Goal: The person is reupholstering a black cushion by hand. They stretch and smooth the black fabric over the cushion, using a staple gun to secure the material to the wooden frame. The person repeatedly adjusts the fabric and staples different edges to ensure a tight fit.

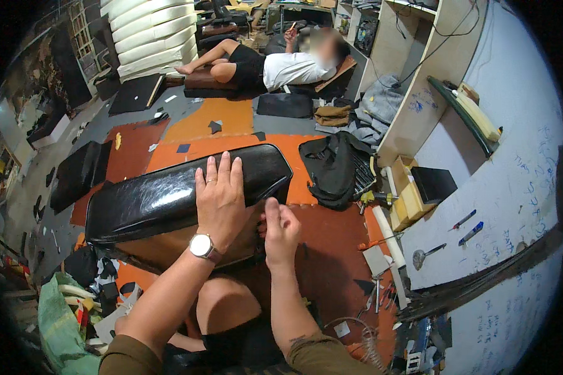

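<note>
The left hand lies flat on a glossy black seat cushion; the right hand pinches at its near edge, above the orange floor mat.

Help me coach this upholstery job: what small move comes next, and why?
Probably pull the cover edge taut with the right hand. The left hand lies flat on the black seat, steadying it, while the right fingers pinch at its lower edge.

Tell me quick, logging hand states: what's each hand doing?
Left hand: open, flat on the black seat cushion.
Right hand: fingers curled at the cushion's edge; grip unclear.
</note>
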`<action>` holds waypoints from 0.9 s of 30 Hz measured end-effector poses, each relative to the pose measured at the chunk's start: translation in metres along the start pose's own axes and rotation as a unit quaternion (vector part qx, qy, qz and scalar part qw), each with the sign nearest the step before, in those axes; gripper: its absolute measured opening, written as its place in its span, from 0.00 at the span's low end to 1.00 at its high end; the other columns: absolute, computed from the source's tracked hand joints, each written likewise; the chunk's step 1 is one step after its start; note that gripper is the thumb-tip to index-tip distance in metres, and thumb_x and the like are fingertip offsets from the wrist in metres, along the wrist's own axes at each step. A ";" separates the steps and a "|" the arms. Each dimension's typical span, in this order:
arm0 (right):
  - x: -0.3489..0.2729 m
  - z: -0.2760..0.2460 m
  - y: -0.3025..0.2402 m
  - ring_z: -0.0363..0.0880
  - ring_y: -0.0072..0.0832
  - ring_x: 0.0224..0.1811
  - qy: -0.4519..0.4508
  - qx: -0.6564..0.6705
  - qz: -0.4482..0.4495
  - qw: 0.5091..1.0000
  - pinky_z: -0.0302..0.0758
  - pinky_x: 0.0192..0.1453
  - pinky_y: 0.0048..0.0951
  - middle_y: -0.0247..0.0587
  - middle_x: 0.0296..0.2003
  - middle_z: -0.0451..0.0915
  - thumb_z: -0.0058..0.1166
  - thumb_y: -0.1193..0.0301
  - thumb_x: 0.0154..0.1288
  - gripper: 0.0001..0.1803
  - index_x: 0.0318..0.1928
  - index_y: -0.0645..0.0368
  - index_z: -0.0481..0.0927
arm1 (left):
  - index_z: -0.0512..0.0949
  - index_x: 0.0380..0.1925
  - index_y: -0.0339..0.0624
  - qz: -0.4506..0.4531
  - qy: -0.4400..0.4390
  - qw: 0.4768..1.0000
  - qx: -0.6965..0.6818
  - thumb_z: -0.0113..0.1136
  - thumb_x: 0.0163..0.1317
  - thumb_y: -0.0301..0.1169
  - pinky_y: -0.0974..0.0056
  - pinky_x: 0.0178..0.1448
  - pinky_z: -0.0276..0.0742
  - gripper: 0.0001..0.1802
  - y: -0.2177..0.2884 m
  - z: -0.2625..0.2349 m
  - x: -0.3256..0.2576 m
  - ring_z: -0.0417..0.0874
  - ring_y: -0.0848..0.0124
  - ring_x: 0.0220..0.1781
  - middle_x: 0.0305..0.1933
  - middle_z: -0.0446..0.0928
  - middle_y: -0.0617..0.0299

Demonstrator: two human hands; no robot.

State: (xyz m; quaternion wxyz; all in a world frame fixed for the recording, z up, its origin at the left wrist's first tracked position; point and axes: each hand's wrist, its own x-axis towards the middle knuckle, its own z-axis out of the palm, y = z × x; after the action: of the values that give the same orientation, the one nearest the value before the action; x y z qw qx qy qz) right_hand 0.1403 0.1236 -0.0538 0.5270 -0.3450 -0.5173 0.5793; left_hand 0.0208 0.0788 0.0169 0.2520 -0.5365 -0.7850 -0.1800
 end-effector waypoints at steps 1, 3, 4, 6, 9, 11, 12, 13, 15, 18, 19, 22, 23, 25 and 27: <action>0.008 0.001 -0.012 0.69 0.18 0.26 -0.032 -0.048 -0.003 0.998 0.70 0.30 0.31 0.27 0.26 0.79 0.64 0.47 0.79 0.30 0.31 0.64 0.81 | 0.73 0.73 0.35 0.004 0.004 1.000 0.006 0.77 0.58 0.51 0.34 0.83 0.60 0.48 -0.001 0.001 -0.001 0.70 0.42 0.82 0.80 0.71 0.43; 0.020 0.012 -0.041 0.65 0.18 0.27 -0.057 -0.099 0.020 0.993 0.66 0.30 0.34 0.25 0.20 0.75 0.69 0.43 0.74 0.37 0.22 0.65 0.78 | 0.73 0.73 0.35 0.023 0.024 0.998 0.045 0.77 0.58 0.48 0.34 0.83 0.61 0.47 -0.005 0.008 -0.003 0.70 0.43 0.82 0.80 0.71 0.42; 0.024 0.015 -0.043 0.66 0.19 0.26 -0.071 -0.157 0.023 0.985 0.67 0.30 0.34 0.26 0.20 0.77 0.69 0.44 0.74 0.37 0.22 0.66 0.79 | 0.74 0.73 0.35 0.035 0.039 0.996 0.078 0.77 0.56 0.47 0.33 0.83 0.61 0.47 -0.012 0.016 -0.004 0.71 0.44 0.82 0.79 0.72 0.42; 0.032 0.015 -0.044 0.68 0.20 0.25 -0.093 -0.273 0.027 0.957 0.68 0.31 0.35 0.27 0.20 0.79 0.70 0.45 0.73 0.36 0.23 0.66 0.80 | 0.74 0.72 0.35 0.042 0.046 0.995 0.084 0.75 0.59 0.44 0.33 0.83 0.61 0.43 -0.017 0.019 -0.005 0.73 0.45 0.81 0.79 0.73 0.42; 0.033 0.012 -0.021 0.74 0.16 0.29 -0.118 -0.037 0.059 0.991 0.72 0.35 0.26 0.24 0.29 0.84 0.67 0.56 0.78 0.21 0.32 0.59 0.87 | 0.75 0.72 0.35 0.032 0.021 0.999 0.009 0.64 0.69 0.38 0.33 0.83 0.61 0.33 -0.007 0.006 -0.001 0.73 0.46 0.81 0.79 0.73 0.43; 0.031 0.004 -0.003 0.76 0.12 0.33 -0.159 0.141 0.080 0.974 0.74 0.38 0.21 0.21 0.36 0.84 0.62 0.62 0.81 0.10 0.41 0.53 0.88 | 0.75 0.72 0.36 0.031 0.011 0.999 -0.008 0.60 0.72 0.36 0.34 0.83 0.62 0.30 -0.004 -0.003 0.001 0.73 0.46 0.81 0.79 0.73 0.44; 0.029 0.006 -0.004 0.76 0.12 0.33 -0.151 0.132 0.085 0.976 0.74 0.39 0.21 0.22 0.36 0.85 0.62 0.62 0.81 0.11 0.41 0.53 0.89 | 0.75 0.72 0.36 0.030 0.009 0.999 -0.008 0.59 0.73 0.35 0.34 0.83 0.62 0.30 -0.005 -0.004 -0.001 0.73 0.46 0.81 0.79 0.73 0.44; 0.026 0.008 -0.005 0.77 0.13 0.34 -0.142 0.123 0.089 0.978 0.74 0.39 0.21 0.22 0.37 0.85 0.62 0.62 0.81 0.11 0.41 0.53 0.89 | 0.75 0.72 0.37 0.034 0.018 0.999 0.004 0.59 0.72 0.36 0.35 0.83 0.62 0.30 -0.008 0.002 -0.004 0.74 0.46 0.81 0.79 0.73 0.44; 0.031 0.008 -0.004 0.80 0.20 0.33 -0.104 0.031 0.072 0.991 0.75 0.38 0.29 0.31 0.33 0.87 0.63 0.58 0.81 0.18 0.37 0.60 0.88 | 0.75 0.72 0.38 0.039 0.031 0.999 -0.006 0.59 0.73 0.35 0.35 0.82 0.64 0.29 -0.002 0.001 -0.003 0.74 0.47 0.80 0.78 0.74 0.45; 0.028 0.021 -0.043 0.80 0.27 0.30 -0.093 -0.230 0.017 0.969 0.75 0.37 0.38 0.41 0.27 0.86 0.62 0.53 0.81 0.27 0.33 0.67 0.87 | 0.75 0.73 0.38 0.031 0.026 0.999 0.018 0.59 0.73 0.35 0.35 0.81 0.65 0.30 -0.009 0.008 -0.004 0.74 0.48 0.80 0.79 0.74 0.46; 0.035 0.020 -0.029 0.78 0.31 0.27 -0.083 -0.315 -0.002 0.945 0.75 0.36 0.46 0.47 0.22 0.84 0.61 0.49 0.81 0.34 0.29 0.71 0.83 | 0.75 0.73 0.38 0.033 0.030 0.999 0.017 0.59 0.73 0.35 0.35 0.81 0.65 0.30 -0.009 0.008 -0.003 0.74 0.48 0.81 0.79 0.74 0.46; 0.030 0.019 -0.024 0.73 0.25 0.27 -0.081 -0.227 -0.060 0.969 0.72 0.34 0.40 0.37 0.23 0.82 0.58 0.51 0.84 0.32 0.28 0.66 0.81 | 0.76 0.73 0.39 0.037 0.036 0.999 0.006 0.59 0.72 0.35 0.34 0.81 0.65 0.30 -0.007 0.005 -0.002 0.74 0.48 0.81 0.79 0.74 0.46; 0.027 0.016 -0.020 0.72 0.23 0.28 -0.089 -0.170 -0.061 0.980 0.70 0.34 0.38 0.34 0.24 0.81 0.56 0.52 0.85 0.30 0.29 0.65 0.81 | 0.76 0.72 0.40 0.038 0.036 0.999 -0.002 0.59 0.71 0.34 0.34 0.81 0.66 0.30 -0.006 0.003 -0.002 0.74 0.48 0.81 0.79 0.74 0.46; 0.021 0.012 -0.012 0.69 0.19 0.29 -0.109 -0.048 -0.059 0.991 0.67 0.34 0.33 0.27 0.25 0.78 0.54 0.55 0.87 0.27 0.30 0.62 0.80 | 0.76 0.73 0.40 0.046 0.032 0.998 0.011 0.62 0.69 0.36 0.34 0.81 0.65 0.32 -0.009 0.004 -0.002 0.74 0.48 0.81 0.79 0.74 0.47; 0.018 0.011 -0.008 0.67 0.17 0.31 -0.102 -0.013 -0.073 0.992 0.65 0.35 0.30 0.23 0.27 0.76 0.51 0.57 0.88 0.24 0.33 0.59 0.79 | 0.74 0.74 0.40 0.064 0.021 0.997 0.045 0.66 0.66 0.41 0.35 0.82 0.65 0.37 -0.011 0.009 -0.004 0.73 0.48 0.81 0.81 0.72 0.48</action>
State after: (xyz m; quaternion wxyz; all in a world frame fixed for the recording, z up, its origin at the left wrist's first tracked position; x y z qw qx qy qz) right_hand 0.1285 0.1377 -0.0407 0.5081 -0.2523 -0.5998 0.5643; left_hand 0.0100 0.0762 0.0072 0.3033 -0.5700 -0.7509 -0.1389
